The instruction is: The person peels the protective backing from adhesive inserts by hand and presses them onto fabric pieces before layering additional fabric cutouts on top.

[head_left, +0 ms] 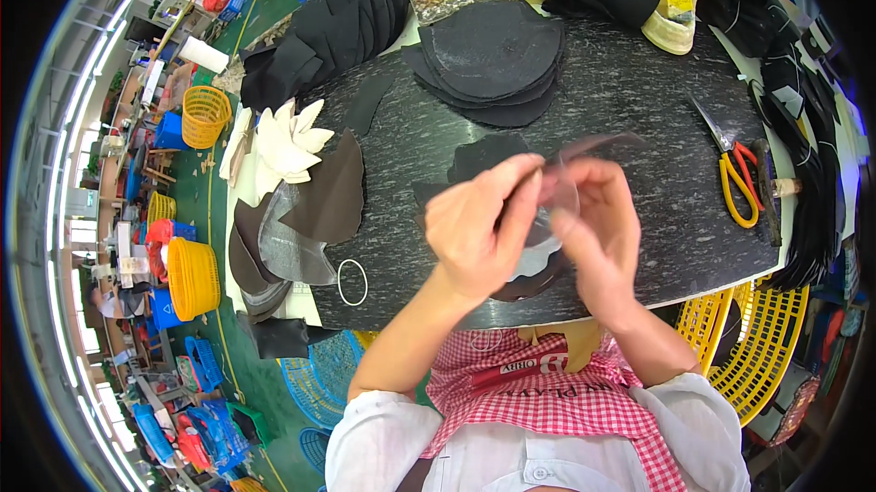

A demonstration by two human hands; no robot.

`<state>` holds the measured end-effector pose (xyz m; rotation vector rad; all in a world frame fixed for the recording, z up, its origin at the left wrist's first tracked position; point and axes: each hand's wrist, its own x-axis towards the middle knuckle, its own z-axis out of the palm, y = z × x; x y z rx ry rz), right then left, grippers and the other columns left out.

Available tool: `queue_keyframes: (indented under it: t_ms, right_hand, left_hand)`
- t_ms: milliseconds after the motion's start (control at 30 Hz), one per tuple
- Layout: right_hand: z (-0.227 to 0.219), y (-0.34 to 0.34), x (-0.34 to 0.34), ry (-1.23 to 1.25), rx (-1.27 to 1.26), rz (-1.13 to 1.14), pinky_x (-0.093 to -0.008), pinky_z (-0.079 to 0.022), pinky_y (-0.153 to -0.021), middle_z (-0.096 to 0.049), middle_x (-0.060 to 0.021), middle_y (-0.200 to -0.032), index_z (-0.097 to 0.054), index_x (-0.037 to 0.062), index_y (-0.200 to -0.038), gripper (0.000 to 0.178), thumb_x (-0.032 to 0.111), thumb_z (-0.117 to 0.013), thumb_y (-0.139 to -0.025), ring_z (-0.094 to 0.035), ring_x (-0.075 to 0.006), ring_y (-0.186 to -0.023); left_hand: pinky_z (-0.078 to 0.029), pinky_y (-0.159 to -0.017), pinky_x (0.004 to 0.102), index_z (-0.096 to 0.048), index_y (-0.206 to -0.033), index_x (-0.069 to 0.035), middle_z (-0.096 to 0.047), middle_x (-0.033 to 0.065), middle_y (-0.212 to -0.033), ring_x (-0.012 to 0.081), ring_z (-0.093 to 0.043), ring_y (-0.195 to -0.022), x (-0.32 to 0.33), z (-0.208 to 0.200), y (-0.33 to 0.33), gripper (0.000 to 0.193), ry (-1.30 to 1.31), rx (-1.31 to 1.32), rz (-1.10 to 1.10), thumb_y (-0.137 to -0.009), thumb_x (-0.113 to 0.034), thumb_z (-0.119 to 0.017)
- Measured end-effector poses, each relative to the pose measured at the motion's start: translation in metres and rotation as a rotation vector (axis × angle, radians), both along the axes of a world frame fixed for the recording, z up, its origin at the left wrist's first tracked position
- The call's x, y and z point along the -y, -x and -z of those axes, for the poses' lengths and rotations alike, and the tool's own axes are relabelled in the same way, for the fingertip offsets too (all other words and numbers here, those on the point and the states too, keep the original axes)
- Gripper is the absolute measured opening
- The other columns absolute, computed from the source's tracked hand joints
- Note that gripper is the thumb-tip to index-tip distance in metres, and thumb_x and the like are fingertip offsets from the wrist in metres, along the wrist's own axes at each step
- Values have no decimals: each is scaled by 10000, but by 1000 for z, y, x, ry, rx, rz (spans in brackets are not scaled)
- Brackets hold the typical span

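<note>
My left hand [479, 227] is closed, thumb against fingers, on a thin dark brown cut piece [598, 145] of leather-like sheet. Its far end sticks out to the right, blurred by motion. Close beside it, my right hand [602, 236] is curved, thumb and fingers apart, around a smeared, see-through edge. Whether that edge belongs to the brown piece, I cannot tell. Beneath my hands lie a black cut piece [488, 154] and a dark, wavy-edged piece [534, 282] with a pale grey face, both partly hidden.
Black rounded pieces [493, 54] are stacked at the table's far middle, near fanned black pieces [328, 36]. Cream pieces [287, 145], brown pieces [333, 191] and a white ring [352, 282] lie left. At right are yellow-handled scissors [735, 172] and a tape roll [671, 26]. Yellow baskets [757, 346] stand below.
</note>
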<state>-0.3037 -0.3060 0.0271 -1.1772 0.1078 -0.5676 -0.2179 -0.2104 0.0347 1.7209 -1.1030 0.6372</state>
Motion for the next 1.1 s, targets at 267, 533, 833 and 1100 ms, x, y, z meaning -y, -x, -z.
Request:
queue_keyframes:
  t_ms: [267,533,833,1100]
  right_hand:
    - [-1,1,53,226,-318,263,-178,-371,-553,-482,34,-703,-572,6,-901,145,110,-493,-963,-418,-37,-588]
    - [0,72,68,1062,-252,-126,-349,-479,-844,-657,-141,-1041,-602,-16,-1071,202,108,-499,-949,-623,-240,-971]
    - [-11,29,17,-513,-589,-932,-417,-324,-1069,-320,-164,-1442,-194,44,-1459,801,383,-615,-868,-350,-261,-1319]
    - [-25,24,19,-536,-445,-967,-377,-289,-1084,-337,-120,-1443,-223,47,-1458,565,352,-361,-1002,-326,-222,-1333]
  left_hand:
    - [-433,-934,354,-507,-1128,8,-547,129,-1146,219,-524,-1117,-68,-22,31,252,720,-1190,645,-937,-157,-507]
    - [-504,-704,216,-633,-1043,6,-678,65,-907,98,-640,-762,-90,-51,-10,227,592,-1200,153,-944,-176,-540]
    - [-430,-441,228,-650,-1071,-36,-558,2,-636,115,-516,-464,-84,-46,36,401,-640,-284,514,-735,-224,-761]
    - [-450,-843,294,-538,-1130,21,-605,112,-1116,162,-590,-989,-97,23,-7,615,23,-1424,848,-672,-264,-832]
